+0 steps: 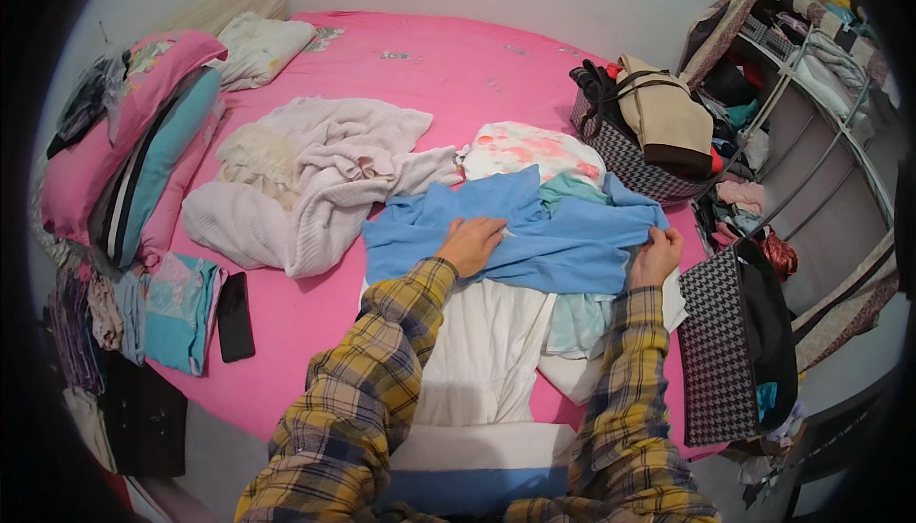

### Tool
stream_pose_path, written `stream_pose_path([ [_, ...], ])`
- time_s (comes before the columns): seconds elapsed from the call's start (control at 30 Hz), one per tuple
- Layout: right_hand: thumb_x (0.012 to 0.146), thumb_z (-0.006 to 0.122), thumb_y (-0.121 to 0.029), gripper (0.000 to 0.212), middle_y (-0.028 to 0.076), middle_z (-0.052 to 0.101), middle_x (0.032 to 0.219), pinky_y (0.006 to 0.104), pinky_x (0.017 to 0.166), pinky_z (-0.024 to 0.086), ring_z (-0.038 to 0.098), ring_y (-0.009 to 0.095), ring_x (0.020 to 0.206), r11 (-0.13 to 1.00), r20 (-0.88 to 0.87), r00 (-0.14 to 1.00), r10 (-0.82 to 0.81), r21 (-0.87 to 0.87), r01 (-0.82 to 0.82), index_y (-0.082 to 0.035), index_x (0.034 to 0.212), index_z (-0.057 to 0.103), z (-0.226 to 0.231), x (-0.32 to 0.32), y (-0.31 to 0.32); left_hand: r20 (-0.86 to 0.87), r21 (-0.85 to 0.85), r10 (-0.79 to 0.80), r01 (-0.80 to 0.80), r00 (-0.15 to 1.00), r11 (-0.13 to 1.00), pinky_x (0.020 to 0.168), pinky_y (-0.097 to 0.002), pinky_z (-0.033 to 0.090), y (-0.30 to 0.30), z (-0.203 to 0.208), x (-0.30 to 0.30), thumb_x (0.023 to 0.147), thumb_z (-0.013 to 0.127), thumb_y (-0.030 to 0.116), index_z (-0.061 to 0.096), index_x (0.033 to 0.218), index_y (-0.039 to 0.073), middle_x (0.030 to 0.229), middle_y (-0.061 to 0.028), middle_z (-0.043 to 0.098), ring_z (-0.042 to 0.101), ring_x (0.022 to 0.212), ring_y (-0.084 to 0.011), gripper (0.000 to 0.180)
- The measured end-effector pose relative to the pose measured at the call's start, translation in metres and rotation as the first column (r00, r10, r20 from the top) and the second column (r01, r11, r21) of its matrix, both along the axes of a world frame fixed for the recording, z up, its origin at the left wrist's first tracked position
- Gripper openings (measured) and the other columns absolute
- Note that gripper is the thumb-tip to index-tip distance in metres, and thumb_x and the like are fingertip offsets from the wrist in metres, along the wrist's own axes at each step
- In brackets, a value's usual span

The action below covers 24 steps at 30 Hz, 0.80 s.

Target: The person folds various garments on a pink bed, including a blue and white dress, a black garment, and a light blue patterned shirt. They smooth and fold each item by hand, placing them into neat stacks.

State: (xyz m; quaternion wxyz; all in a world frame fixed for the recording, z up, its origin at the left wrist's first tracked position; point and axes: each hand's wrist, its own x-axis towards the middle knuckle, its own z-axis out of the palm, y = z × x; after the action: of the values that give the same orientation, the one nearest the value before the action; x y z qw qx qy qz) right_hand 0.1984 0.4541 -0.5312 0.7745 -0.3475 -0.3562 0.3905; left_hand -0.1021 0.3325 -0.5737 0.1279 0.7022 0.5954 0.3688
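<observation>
On the pink-sheeted bed (pixel 448 94), a pale lilac knit sweater (pixel 320 222) lies rumpled toward the left edge, and a blue top (pixel 572 258) is spread toward the near edge, partly over a white garment (pixel 485 342). The left hand (pixel 469 244) lies over the top, its fingers close together, while the right hand (pixel 655 258) pinches its right-hand border. The step looks like straightening the cloth, so the next move calls for gentle outward tension there.
</observation>
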Motion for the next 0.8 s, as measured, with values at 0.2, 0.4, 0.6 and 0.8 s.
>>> stream_pose_path([
  [0.2,0.082,0.046,0.011,0.037,0.009,0.053,0.114,0.0266,0.087,0.042,0.052,0.015,0.100,0.976,0.329,0.930,-0.164,0.193,0.103,0.002,0.118,0.047,0.030,-0.004,-0.067,-0.033,0.131,-0.017,0.021,0.999,0.991,0.080,-0.0419,0.038,0.009,0.000,0.000,0.084,0.059,0.019,0.063,0.099,0.008,0.084,-0.0068,0.059,0.054,0.090,-0.0270,0.019],
  [0.4,0.081,0.046,0.007,0.036,0.016,0.046,0.126,0.0332,0.082,0.048,0.054,0.022,0.102,0.930,0.570,0.742,-0.353,0.130,0.343,0.007,0.118,0.046,0.009,0.044,-0.079,0.063,0.254,-0.009,-0.007,0.998,0.967,0.069,-0.0375,0.045,0.016,-0.005,0.001,0.083,0.059,0.013,0.063,0.090,0.003,0.080,-0.0123,0.061,0.057,0.076,-0.0315,0.013],
  [0.6,0.077,0.062,-0.008,0.029,0.014,0.060,0.097,0.0375,0.079,0.044,0.055,0.029,0.094,0.976,0.919,0.339,-0.203,0.218,-0.006,-0.001,0.105,0.058,0.042,-0.006,-0.105,0.221,0.244,0.002,-0.057,0.975,0.968,0.070,-0.0351,0.047,0.012,0.001,0.003,0.084,0.059,0.012,0.061,0.089,0.002,0.083,-0.0148,0.062,0.059,0.078,-0.0306,0.011],
  [0.8,0.073,0.064,-0.010,0.009,0.010,0.061,0.074,0.0408,0.069,0.040,0.053,0.030,0.075,0.974,0.965,0.229,-0.126,0.164,-0.158,-0.004,0.080,0.062,0.027,-0.021,-0.086,0.266,0.155,0.035,-0.079,0.963,0.985,0.067,-0.0376,0.047,0.003,0.010,0.003,0.083,0.058,0.009,0.060,0.087,0.003,0.081,-0.0168,0.062,0.059,0.077,-0.0340,0.009],
])
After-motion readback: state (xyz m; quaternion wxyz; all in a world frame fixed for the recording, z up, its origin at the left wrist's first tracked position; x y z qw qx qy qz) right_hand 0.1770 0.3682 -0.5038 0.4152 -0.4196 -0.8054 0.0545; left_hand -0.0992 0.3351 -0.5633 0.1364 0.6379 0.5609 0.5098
